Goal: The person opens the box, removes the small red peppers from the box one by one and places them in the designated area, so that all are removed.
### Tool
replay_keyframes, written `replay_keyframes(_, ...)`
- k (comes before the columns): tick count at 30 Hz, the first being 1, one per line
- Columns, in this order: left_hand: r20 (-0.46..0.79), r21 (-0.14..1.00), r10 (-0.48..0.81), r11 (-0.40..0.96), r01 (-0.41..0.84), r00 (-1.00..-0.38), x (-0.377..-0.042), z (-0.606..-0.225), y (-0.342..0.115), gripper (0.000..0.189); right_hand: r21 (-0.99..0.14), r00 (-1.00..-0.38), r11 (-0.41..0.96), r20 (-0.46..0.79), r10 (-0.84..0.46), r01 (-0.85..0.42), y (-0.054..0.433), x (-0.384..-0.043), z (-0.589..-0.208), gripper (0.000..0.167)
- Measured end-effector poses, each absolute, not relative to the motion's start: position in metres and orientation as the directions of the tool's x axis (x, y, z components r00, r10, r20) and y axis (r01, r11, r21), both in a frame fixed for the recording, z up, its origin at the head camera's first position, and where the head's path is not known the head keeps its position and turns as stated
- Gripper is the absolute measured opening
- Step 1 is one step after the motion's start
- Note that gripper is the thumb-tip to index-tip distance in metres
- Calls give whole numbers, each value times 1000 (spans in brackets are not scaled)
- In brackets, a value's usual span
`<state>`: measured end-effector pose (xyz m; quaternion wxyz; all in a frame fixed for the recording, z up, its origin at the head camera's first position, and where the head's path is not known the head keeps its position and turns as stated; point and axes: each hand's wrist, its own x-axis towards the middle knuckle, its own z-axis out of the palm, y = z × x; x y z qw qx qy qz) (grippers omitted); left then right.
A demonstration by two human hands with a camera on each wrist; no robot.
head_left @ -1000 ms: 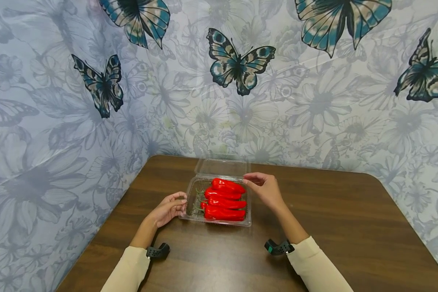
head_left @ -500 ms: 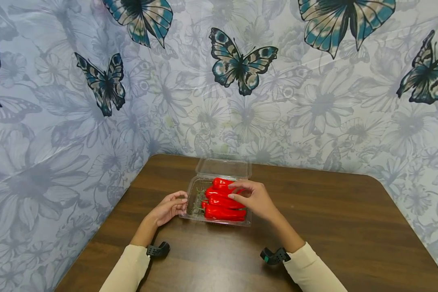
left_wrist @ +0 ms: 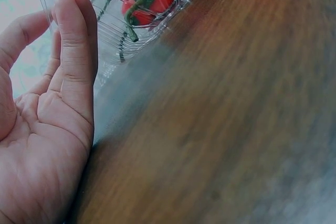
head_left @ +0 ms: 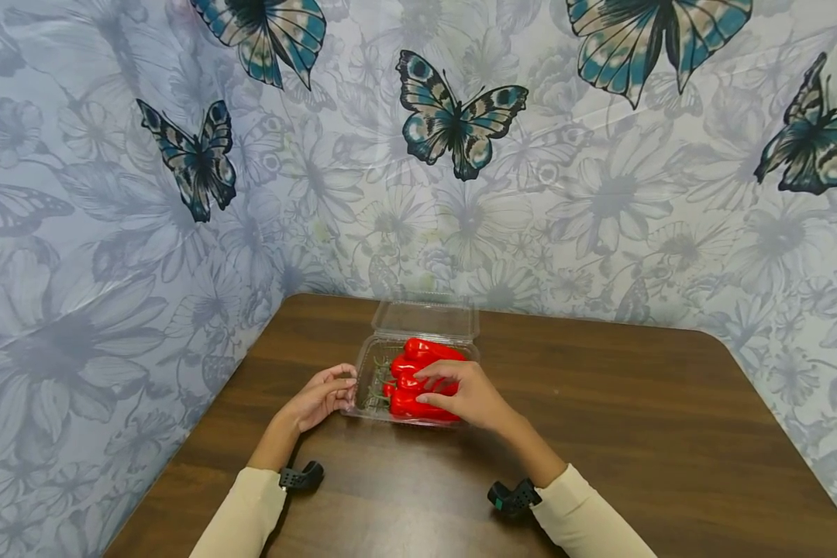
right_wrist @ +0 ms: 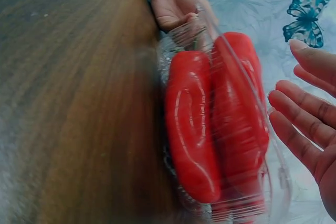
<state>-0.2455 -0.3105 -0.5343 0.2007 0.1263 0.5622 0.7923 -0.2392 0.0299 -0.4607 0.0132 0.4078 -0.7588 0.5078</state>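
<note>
Shifted nearer since the earlier frame, the right hand [head_left: 469, 395] is poised, fingers parted, over red peppers [head_left: 406, 401]; their clear container [head_left: 368, 377] is pinched at its left rim by the left hand [head_left: 319, 398], presumably for steadying; beyond, its lid [head_left: 425, 320] is laid back, likely for access.

Left sleeve [head_left: 240, 515] cream, long, plain, well behind left fingers [left_wrist: 73, 45]. Right sleeve [head_left: 593, 513] same cream, softly creased near cuff, well behind right fingers [right_wrist: 296, 98]. Black left wristband [head_left: 294, 480] and right wristband [head_left: 527, 494] beside cuffs, between sleeve and fingers. Each: perforated strap, dark rounded block jutting inward. Small green patch [head_left: 498, 504] on right block, back from right fingers.
</note>
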Motion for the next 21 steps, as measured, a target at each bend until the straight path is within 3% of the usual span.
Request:
replay_keyframes(9, -23, 942, 461, -286, -173, -887, -246, -533, -310, 21, -662, -584, 152, 500, -640, -734, 25, -240, -468, 33)
replay_keyframes(21, -7, 937, 497, -300, -180, -868, -246, -538, -312, 24, -611, -574, 217, 479, -664, -761, 23, -238, -468, 29)
